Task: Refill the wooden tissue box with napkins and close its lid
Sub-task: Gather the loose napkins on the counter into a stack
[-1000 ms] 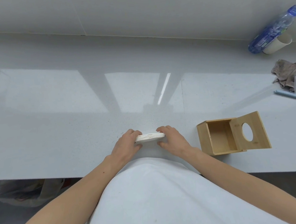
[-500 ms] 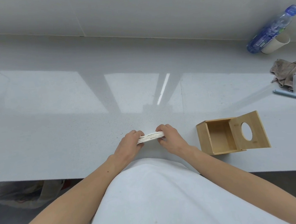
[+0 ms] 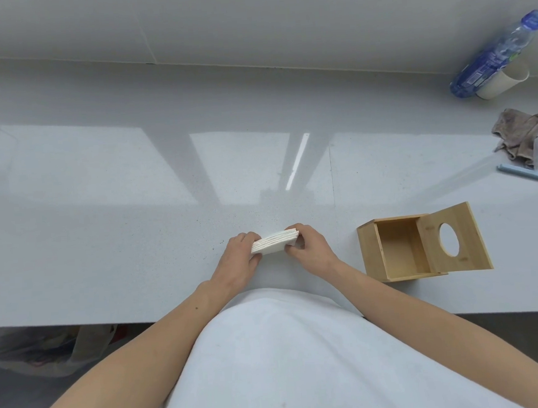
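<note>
At the near counter edge, the left hand point(image 3: 241, 259) and right hand point(image 3: 309, 248) pinch opposite ends of a thin white stack of paper napkins point(image 3: 275, 242), long axis left to right. The empty square wooden tissue box point(image 3: 395, 248), its hole-cut lid point(image 3: 454, 238) open, stands to the right, nearer the right hand.

Bench point(image 3: 103, 215): pale grey, glossy, faintly speckled, backed by a wall. Near edge, right of centre: wooden tissue box point(image 3: 395, 249), empty, its lid point(image 3: 454, 238) with an oval hole swung open. Far right corner: blue-labelled plastic bottle point(image 3: 499, 54) lying beside a cream cup point(image 3: 504, 82). Right edge: crumpled brown cloth point(image 3: 520, 135), light blue plastic strip point(image 3: 525, 171).
</note>
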